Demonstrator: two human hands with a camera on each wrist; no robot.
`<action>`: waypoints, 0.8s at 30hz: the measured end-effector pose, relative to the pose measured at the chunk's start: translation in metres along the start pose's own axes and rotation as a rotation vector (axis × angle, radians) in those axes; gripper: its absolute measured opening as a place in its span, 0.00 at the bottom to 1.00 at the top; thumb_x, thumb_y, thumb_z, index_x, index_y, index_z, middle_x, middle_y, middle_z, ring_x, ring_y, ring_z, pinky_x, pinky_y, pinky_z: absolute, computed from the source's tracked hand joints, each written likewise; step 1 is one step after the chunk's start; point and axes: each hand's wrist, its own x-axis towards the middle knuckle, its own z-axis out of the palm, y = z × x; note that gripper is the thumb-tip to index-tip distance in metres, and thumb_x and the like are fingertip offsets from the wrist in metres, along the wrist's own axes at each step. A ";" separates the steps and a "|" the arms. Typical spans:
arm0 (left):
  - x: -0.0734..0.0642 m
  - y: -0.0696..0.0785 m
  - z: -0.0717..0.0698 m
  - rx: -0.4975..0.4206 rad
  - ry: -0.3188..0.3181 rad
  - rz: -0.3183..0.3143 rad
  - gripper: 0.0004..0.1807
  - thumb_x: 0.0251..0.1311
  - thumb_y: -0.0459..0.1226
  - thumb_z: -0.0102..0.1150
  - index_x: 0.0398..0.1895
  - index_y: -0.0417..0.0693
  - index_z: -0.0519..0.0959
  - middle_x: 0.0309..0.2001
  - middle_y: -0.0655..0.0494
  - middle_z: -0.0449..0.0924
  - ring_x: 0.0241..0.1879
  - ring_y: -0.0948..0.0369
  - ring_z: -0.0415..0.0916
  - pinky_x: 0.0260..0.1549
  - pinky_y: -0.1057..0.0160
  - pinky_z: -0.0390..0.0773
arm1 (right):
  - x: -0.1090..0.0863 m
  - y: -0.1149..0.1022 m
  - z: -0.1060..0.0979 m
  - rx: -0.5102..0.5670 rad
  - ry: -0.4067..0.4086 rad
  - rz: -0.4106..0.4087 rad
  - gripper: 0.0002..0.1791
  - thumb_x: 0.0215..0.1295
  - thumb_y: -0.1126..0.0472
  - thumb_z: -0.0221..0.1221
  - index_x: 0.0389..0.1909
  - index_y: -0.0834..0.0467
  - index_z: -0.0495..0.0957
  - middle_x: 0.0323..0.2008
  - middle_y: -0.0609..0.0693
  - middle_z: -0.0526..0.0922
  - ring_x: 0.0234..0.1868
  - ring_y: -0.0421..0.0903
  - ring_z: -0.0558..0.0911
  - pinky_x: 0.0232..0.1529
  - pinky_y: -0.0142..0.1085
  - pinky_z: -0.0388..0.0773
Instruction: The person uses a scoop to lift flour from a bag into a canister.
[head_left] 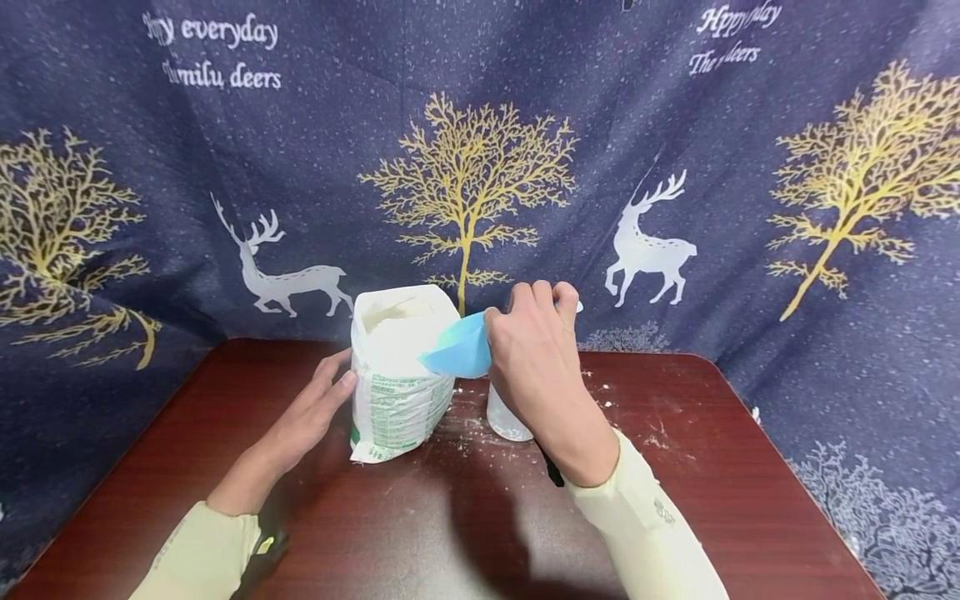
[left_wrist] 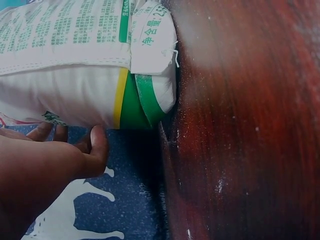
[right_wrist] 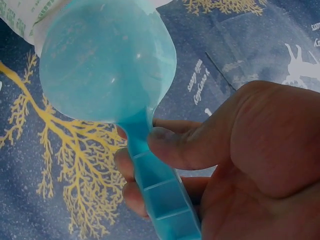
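An upright white bag (head_left: 397,408) with green print, open at the top, holds white powder that looks like flour (head_left: 401,340). My left hand (head_left: 311,408) rests its fingers against the bag's left side, fingers loosely extended; the left wrist view has the thumb and fingertips at the bag's lower side. In my right hand (head_left: 536,358) is a translucent blue plastic scoop (head_left: 461,346), its bowl at the bag's right rim. The right wrist view has the thumb laid over the ribbed handle (right_wrist: 162,195) and the fingers curled underneath. A whitish container (head_left: 508,419) stands below the right hand, partly hidden by it.
Specks of white powder (head_left: 652,435) are scattered over the brown wooden table (head_left: 360,533), mostly right of the bag and around the container. Behind the table's far edge hangs a dark blue cloth (head_left: 510,50) with deer and trees.
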 end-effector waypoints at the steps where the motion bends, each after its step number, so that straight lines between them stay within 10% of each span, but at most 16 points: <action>1: 0.000 0.000 0.000 -0.002 0.000 0.002 0.36 0.84 0.49 0.42 0.85 0.42 0.49 0.80 0.40 0.48 0.78 0.40 0.47 0.73 0.27 0.47 | 0.001 0.000 0.000 0.001 0.001 -0.003 0.17 0.48 0.80 0.58 0.15 0.55 0.71 0.26 0.55 0.71 0.33 0.56 0.67 0.53 0.56 0.62; 24: -0.001 0.000 -0.001 0.002 0.008 -0.002 0.36 0.84 0.49 0.43 0.86 0.43 0.48 0.81 0.41 0.47 0.80 0.41 0.46 0.74 0.29 0.47 | 0.014 -0.015 0.011 -0.066 -0.043 -0.010 0.18 0.53 0.74 0.63 0.12 0.52 0.71 0.26 0.53 0.73 0.32 0.54 0.65 0.52 0.51 0.60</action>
